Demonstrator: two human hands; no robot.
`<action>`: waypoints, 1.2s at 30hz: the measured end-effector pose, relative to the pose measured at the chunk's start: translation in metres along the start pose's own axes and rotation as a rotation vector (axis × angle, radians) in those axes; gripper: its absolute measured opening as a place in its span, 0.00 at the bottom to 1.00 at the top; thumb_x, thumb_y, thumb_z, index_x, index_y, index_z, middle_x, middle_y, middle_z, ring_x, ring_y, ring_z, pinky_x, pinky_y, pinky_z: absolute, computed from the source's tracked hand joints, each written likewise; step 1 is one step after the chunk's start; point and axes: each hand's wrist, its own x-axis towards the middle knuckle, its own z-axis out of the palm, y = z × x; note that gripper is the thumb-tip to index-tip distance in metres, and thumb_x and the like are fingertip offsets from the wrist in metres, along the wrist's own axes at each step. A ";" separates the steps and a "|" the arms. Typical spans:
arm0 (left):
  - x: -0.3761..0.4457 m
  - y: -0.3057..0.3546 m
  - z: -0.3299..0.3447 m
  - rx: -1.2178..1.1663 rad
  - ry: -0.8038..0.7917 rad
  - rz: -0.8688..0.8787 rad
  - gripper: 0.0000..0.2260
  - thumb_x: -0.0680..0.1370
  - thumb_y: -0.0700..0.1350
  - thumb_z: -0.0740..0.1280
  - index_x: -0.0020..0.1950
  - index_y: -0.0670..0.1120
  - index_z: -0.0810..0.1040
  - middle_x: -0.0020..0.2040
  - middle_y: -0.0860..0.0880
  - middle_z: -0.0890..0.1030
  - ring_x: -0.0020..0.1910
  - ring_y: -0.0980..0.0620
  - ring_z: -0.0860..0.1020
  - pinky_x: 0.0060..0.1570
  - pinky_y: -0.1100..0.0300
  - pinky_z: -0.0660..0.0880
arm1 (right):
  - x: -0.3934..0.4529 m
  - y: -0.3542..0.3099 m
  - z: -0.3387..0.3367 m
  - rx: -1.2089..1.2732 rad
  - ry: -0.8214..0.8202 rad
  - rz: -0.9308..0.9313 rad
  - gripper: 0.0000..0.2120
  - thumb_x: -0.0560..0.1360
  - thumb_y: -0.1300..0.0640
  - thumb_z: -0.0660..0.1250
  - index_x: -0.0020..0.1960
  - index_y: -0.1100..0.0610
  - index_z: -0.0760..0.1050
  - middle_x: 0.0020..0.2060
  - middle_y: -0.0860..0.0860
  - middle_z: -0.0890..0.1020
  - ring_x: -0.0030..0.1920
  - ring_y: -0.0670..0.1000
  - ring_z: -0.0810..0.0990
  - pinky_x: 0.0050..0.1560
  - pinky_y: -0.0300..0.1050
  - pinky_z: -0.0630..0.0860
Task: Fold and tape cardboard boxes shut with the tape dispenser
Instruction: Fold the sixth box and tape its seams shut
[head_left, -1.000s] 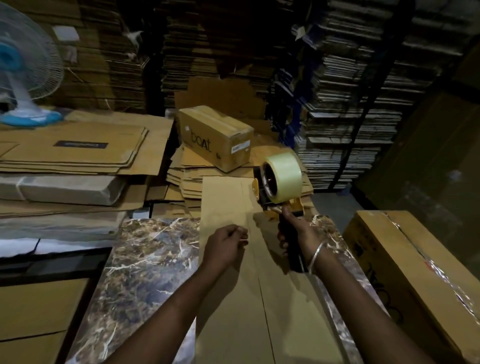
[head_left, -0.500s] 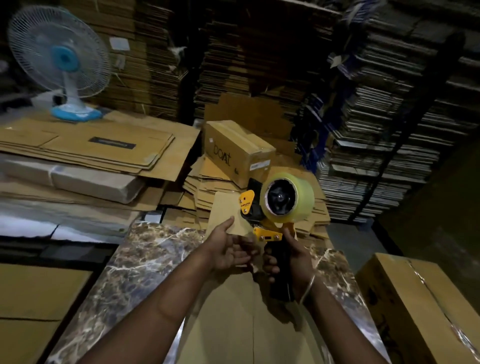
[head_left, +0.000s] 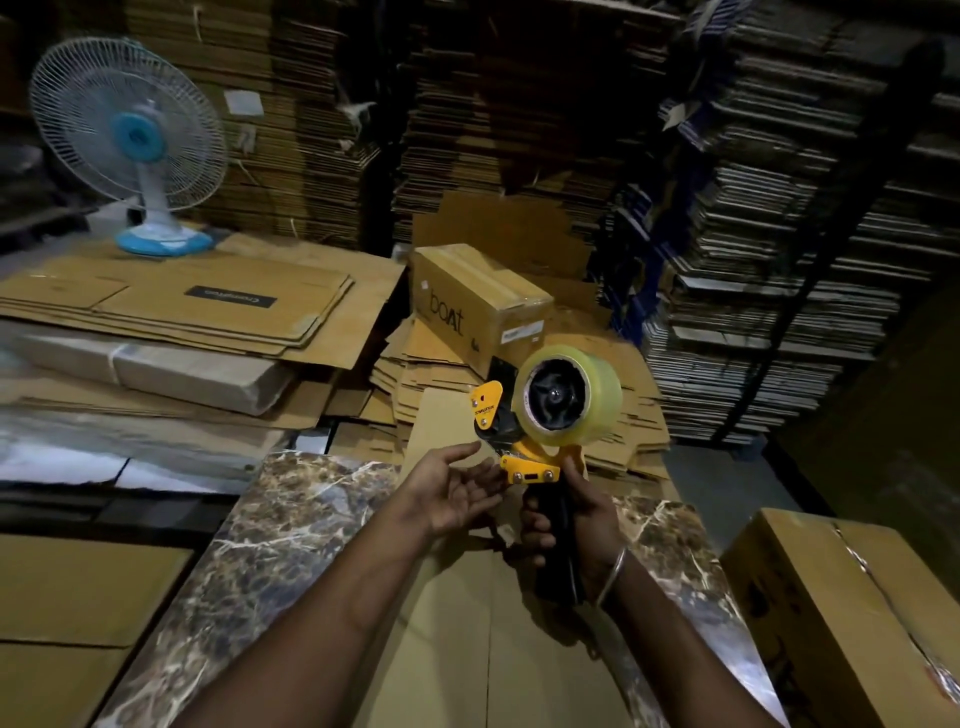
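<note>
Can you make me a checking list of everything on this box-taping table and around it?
Surface: marble-pattern table, flat cardboard lying on it.
Job's things: tape dispenser with clear tape roll, held up above the cardboard; taped box printed "boat" on a cardboard pile behind.
Clutter: flattened cartons stacked left; another taped box right.
Hands: right hand grips the dispenser handle; left hand open, fingers by the dispenser's front.
Cables: nothing seen.
Surroundings: table fan, tall cardboard stacks behind.
</note>
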 end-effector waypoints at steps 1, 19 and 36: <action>0.001 0.000 -0.001 -0.014 0.000 0.002 0.11 0.77 0.44 0.67 0.54 0.37 0.76 0.43 0.41 0.84 0.42 0.43 0.85 0.44 0.50 0.82 | -0.001 -0.002 0.000 -0.001 0.005 -0.003 0.28 0.73 0.33 0.60 0.37 0.59 0.72 0.28 0.51 0.66 0.22 0.48 0.65 0.26 0.38 0.61; 0.007 0.029 0.016 0.239 -0.012 -0.077 0.07 0.75 0.38 0.71 0.47 0.34 0.81 0.37 0.42 0.83 0.34 0.50 0.82 0.31 0.59 0.82 | -0.001 -0.011 -0.005 -0.030 0.031 -0.054 0.29 0.73 0.32 0.57 0.39 0.59 0.72 0.30 0.51 0.67 0.24 0.48 0.65 0.27 0.39 0.63; 0.031 0.092 0.020 0.855 0.153 -0.298 0.06 0.81 0.35 0.64 0.46 0.34 0.78 0.36 0.41 0.85 0.29 0.51 0.84 0.30 0.64 0.80 | -0.009 0.010 0.016 -0.115 0.190 -0.060 0.25 0.73 0.36 0.61 0.39 0.59 0.69 0.29 0.51 0.66 0.25 0.48 0.62 0.27 0.41 0.59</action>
